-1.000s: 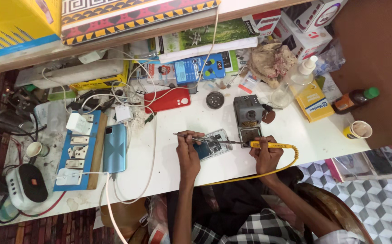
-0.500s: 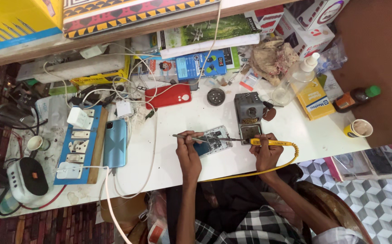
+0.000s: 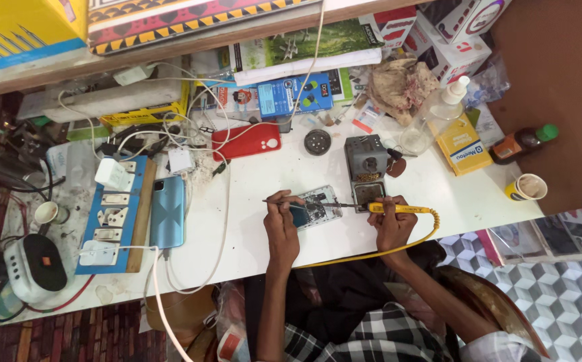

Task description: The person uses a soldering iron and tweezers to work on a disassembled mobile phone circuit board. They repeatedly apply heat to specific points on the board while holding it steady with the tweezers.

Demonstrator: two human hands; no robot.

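Observation:
An opened phone [image 3: 316,209] lies flat on the white table [image 3: 438,201], its circuit board showing. My left hand [image 3: 281,221] pinches thin tweezers [image 3: 279,201] over the phone's left side. My right hand [image 3: 391,224] grips a yellow soldering iron [image 3: 398,208], whose metal tip reaches left onto the board. The iron's yellow cable [image 3: 371,255] loops along the table's near edge.
A grey soldering stand [image 3: 365,161] sits just behind the phone. A red phone case [image 3: 247,141], a blue phone [image 3: 167,211], a blue socket board [image 3: 113,214], tangled white cables, a paper cup [image 3: 526,187], a clear spray bottle [image 3: 438,110] and boxes crowd the table.
Both hands stay on the opened phone with tweezers and iron. The view has drifted slightly; nothing else has visibly moved.

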